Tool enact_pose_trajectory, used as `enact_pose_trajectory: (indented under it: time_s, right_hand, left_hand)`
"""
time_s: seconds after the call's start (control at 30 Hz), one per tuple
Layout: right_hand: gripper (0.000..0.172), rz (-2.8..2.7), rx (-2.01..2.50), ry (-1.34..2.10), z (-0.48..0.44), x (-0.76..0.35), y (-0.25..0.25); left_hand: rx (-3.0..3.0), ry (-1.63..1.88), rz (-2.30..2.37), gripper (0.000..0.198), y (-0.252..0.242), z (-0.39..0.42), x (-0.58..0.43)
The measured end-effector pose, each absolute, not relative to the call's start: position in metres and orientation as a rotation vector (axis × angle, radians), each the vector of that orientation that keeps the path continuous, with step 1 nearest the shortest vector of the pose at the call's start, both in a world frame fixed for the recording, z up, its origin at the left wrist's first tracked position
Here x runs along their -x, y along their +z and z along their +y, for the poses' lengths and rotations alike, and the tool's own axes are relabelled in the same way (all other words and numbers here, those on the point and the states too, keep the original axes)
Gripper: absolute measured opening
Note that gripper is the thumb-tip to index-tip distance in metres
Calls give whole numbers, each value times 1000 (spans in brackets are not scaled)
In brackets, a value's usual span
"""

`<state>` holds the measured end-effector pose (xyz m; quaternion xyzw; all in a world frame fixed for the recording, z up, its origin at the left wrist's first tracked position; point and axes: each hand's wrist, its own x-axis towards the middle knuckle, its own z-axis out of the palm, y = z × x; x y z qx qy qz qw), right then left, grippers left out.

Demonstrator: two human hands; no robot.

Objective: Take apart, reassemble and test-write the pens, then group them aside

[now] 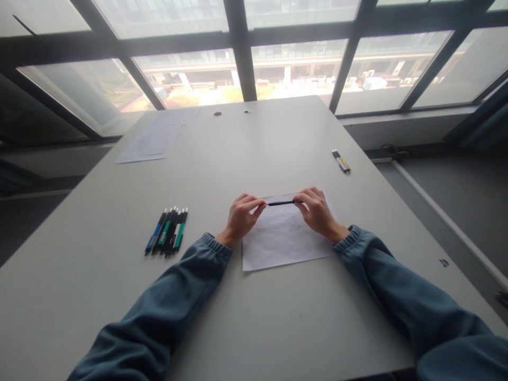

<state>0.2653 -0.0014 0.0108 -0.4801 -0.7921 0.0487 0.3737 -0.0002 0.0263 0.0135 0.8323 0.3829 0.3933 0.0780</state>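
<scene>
A thin black pen [281, 203] is held level between my two hands, over the far edge of a white sheet of paper [283, 241] that lies on the grey table [254, 317]. My left hand [242, 217] pinches the pen's left end with curled fingers. My right hand [317, 210] grips its right end, fingers closed round it. Both wrists rest near the sheet's sides, in blue-grey sleeves.
A row of several pens [169, 231] with blue and green grips lies to the left of my left arm. Two more pens [341, 161] lie at the right, near the table's edge. Papers [153, 138] lie at the far left corner, below the windows.
</scene>
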Motion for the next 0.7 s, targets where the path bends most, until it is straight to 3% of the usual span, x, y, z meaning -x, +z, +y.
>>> enact_pose_trajectory:
  time_s: [0.7]
  right_hand:
    - [10, -2012, 1153, 82, -1, -267, 10]
  left_hand:
    - [-2435, 1179, 1109, 13, 14, 26, -1]
